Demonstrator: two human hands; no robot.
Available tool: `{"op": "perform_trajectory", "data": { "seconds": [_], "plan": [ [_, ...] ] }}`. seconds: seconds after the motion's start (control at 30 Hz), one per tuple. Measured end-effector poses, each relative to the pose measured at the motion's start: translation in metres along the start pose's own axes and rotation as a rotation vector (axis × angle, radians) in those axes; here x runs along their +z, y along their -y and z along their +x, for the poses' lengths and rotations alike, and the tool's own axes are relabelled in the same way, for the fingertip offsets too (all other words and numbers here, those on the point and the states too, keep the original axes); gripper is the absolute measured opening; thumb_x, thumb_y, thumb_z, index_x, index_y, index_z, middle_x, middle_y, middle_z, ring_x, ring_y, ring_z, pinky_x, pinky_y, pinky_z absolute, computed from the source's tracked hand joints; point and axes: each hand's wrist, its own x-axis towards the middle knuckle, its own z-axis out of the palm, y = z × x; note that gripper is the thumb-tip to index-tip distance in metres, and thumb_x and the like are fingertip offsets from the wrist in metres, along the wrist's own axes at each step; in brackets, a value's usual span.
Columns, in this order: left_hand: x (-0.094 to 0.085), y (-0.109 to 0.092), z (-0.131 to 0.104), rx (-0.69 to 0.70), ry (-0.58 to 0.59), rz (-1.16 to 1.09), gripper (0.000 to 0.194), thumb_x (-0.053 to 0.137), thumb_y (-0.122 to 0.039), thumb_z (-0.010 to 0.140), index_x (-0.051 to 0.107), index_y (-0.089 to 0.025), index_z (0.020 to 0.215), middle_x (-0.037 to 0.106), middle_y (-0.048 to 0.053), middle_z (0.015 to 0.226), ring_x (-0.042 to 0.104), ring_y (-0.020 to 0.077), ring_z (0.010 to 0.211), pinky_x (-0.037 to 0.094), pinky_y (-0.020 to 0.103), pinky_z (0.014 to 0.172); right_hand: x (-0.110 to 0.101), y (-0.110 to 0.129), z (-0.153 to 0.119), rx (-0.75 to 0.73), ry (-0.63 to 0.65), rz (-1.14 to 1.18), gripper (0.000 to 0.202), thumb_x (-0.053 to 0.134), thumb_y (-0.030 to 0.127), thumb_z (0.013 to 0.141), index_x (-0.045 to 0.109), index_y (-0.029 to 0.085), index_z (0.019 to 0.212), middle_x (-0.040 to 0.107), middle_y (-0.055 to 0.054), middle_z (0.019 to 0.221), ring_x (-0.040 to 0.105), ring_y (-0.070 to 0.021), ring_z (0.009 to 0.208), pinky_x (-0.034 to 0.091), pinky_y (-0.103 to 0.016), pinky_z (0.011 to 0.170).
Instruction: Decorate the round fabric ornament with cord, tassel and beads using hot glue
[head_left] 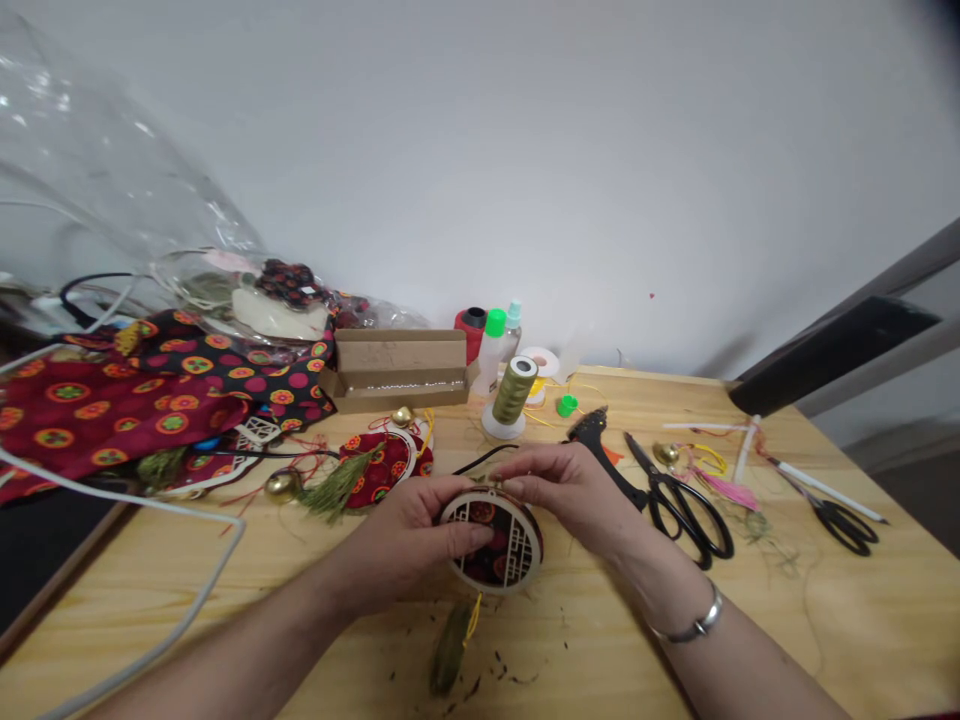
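My left hand grips a round ornament, its thumb lying across the front. The ornament has a pale lattice frame over dark patterned fabric. From its lower edge hangs an olive tassel on a yellow cord. At the ornament's top edge, the fingers of my right hand are pinched together; what they hold is too small to name. A black cord runs just behind that spot. Left of my hands lies a similar red fabric ornament with a green tassel and a gold bell.
Black scissors and a glue gun lie right of my hands, with smaller scissors farther right. Behind stand a thread spool, bottles and an open cardboard box. Patterned fabric and a white cable occupy the left.
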Motion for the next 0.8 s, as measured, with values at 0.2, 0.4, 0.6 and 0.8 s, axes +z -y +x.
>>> {"op": "perform_trajectory", "data": {
  "seconds": [0.2,0.4,0.6,0.8],
  "plan": [
    [-0.0004,0.0002,0.0001,-0.002,-0.002,0.025,0.018,0.076,-0.023,0.071,0.074,-0.015,0.088,0.076,0.006,0.083,0.068,0.0180,0.075,0.052,0.027,0.071,0.0021,-0.0018,0.0012,0.045,0.020,0.087,0.010,0.077,0.021,0.066,0.076,0.019,0.075,0.073,0.000,0.076,0.063,-0.0106,0.068,0.049,-0.025,0.069],
    [-0.0004,0.0011,0.0000,-0.004,0.006,0.037,0.017,0.075,-0.023,0.073,0.075,-0.015,0.088,0.075,0.006,0.083,0.067,0.0177,0.075,0.052,0.027,0.071,0.0037,-0.0037,0.0010,0.067,0.015,0.133,0.009,0.078,0.020,0.064,0.075,0.018,0.072,0.071,0.002,0.071,0.061,-0.0086,0.063,0.047,-0.022,0.065],
    [-0.0013,0.0015,0.0006,-0.008,0.007,0.035,0.018,0.075,-0.024,0.072,0.074,-0.016,0.088,0.075,0.005,0.084,0.067,0.0173,0.075,0.051,0.027,0.071,0.0050,-0.0023,0.0015,0.079,0.024,0.130,0.013,0.078,0.020,0.063,0.075,0.018,0.075,0.072,0.001,0.074,0.062,-0.0098,0.065,0.047,-0.024,0.066],
    [-0.0020,0.0013,0.0025,-0.013,0.006,0.037,0.018,0.076,-0.025,0.071,0.074,-0.016,0.087,0.075,0.003,0.082,0.066,0.0165,0.075,0.051,0.026,0.071,0.0050,-0.0045,0.0019,0.064,0.013,0.112,0.011,0.078,0.023,0.063,0.074,0.018,0.073,0.069,0.001,0.071,0.059,-0.0097,0.064,0.046,-0.025,0.064]
  ]
}}
